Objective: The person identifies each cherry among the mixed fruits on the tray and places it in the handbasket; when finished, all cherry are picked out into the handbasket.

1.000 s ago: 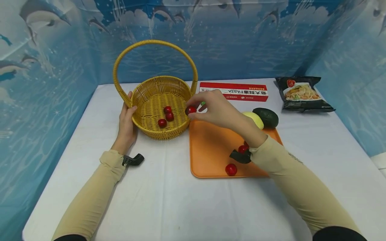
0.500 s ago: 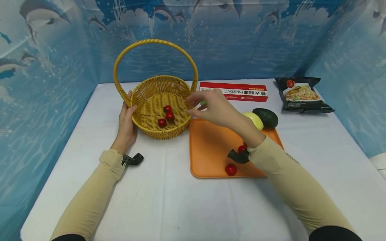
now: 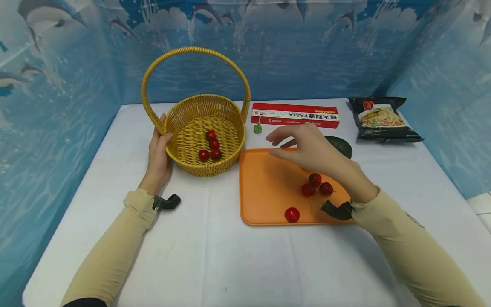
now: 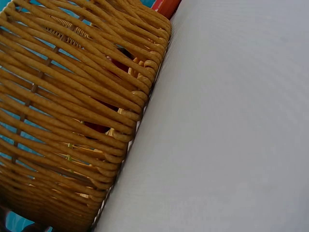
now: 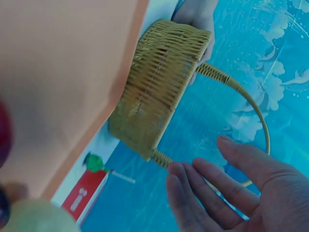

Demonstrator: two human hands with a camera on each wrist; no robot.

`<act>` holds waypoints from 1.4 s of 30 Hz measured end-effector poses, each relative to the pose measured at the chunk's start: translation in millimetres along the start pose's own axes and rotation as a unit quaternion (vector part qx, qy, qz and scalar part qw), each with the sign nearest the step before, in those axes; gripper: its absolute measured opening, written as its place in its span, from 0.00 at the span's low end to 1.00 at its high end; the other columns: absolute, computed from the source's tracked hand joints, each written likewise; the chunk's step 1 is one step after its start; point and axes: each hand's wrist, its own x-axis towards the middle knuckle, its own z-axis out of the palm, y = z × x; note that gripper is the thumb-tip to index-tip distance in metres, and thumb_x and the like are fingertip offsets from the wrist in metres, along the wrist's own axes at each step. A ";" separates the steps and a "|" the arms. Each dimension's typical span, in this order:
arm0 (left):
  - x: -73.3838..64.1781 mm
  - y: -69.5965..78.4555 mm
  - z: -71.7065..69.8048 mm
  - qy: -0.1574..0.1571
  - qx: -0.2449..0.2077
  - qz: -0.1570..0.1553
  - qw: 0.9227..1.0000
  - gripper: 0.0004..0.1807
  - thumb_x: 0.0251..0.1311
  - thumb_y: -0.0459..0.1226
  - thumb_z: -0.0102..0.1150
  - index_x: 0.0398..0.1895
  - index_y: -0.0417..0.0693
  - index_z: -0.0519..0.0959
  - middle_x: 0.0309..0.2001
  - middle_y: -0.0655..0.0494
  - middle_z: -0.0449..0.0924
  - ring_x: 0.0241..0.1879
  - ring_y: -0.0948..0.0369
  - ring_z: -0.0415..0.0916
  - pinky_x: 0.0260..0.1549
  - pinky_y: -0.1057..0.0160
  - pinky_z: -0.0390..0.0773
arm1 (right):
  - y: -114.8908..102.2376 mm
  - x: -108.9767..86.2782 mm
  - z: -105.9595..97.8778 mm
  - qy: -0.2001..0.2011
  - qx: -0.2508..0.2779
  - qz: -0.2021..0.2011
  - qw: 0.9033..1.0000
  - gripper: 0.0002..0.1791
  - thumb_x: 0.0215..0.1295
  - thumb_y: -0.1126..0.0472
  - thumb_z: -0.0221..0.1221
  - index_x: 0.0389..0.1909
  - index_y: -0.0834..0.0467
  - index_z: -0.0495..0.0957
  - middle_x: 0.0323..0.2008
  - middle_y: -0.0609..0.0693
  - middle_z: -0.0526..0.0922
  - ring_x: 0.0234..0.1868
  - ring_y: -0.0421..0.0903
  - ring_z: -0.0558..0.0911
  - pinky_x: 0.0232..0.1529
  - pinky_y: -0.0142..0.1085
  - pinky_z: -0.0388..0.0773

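A yellow wicker basket with a tall hoop handle stands at the back left of the white table. My left hand grips its left side, thumb on the rim by the handle's foot. Several dark red cherries lie on the basket's floor. Over the orange tray, my right hand holds nothing; its fingers and thumb are apart in the right wrist view. More cherries lie on the tray below it. A pale yellow fruit shows in the right wrist view but is hidden in the head view.
A dark green avocado lies by the tray's far right corner, partly behind the right hand. Behind the tray are a green lollipop and a red pasta box. A black noodle packet lies at the back right.
The cherry once pinched by my right hand is now in the basket with the others. That hand has drawn back right over the tray, uncovering the lollipop. My left hand keeps its grip.
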 end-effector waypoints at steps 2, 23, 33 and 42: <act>0.0 0.8 -0.9 0.000 0.002 0.001 1.000 0.36 0.78 0.35 0.43 0.86 0.68 0.54 0.84 0.64 0.51 0.82 0.56 0.52 0.81 0.58 0.53 | 3.7 -6.5 -3.2 0.002 -0.007 -0.005 1.000 0.18 0.67 0.57 0.72 0.57 0.54 0.87 0.51 0.49 0.90 0.51 0.49 0.89 0.55 0.52 0.86; 0.3 4.5 0.6 -0.011 -0.001 0.000 1.000 0.35 0.78 0.35 0.42 0.85 0.69 0.56 0.84 0.63 0.51 0.82 0.54 0.52 0.80 0.58 0.55 | 40.1 -92.8 -19.5 0.023 -0.039 0.037 0.998 0.19 0.66 0.57 0.73 0.57 0.51 0.86 0.50 0.48 0.90 0.49 0.49 0.90 0.53 0.55 0.85; 1.3 0.9 2.3 -0.009 -0.008 0.002 1.000 0.35 0.78 0.35 0.44 0.85 0.67 0.56 0.84 0.63 0.51 0.81 0.55 0.52 0.78 0.61 0.57 | 63.9 -127.8 -17.4 0.034 -0.056 0.064 0.996 0.21 0.63 0.57 0.75 0.58 0.49 0.87 0.48 0.44 0.91 0.48 0.49 0.89 0.48 0.53 0.85; -0.9 0.8 -0.7 -0.006 -0.011 0.002 1.000 0.36 0.78 0.36 0.44 0.86 0.67 0.55 0.84 0.63 0.51 0.81 0.55 0.53 0.80 0.58 0.55 | 76.3 -136.6 -10.0 0.004 -0.037 0.078 0.996 0.20 0.63 0.57 0.75 0.57 0.49 0.87 0.49 0.46 0.90 0.47 0.48 0.90 0.47 0.46 0.87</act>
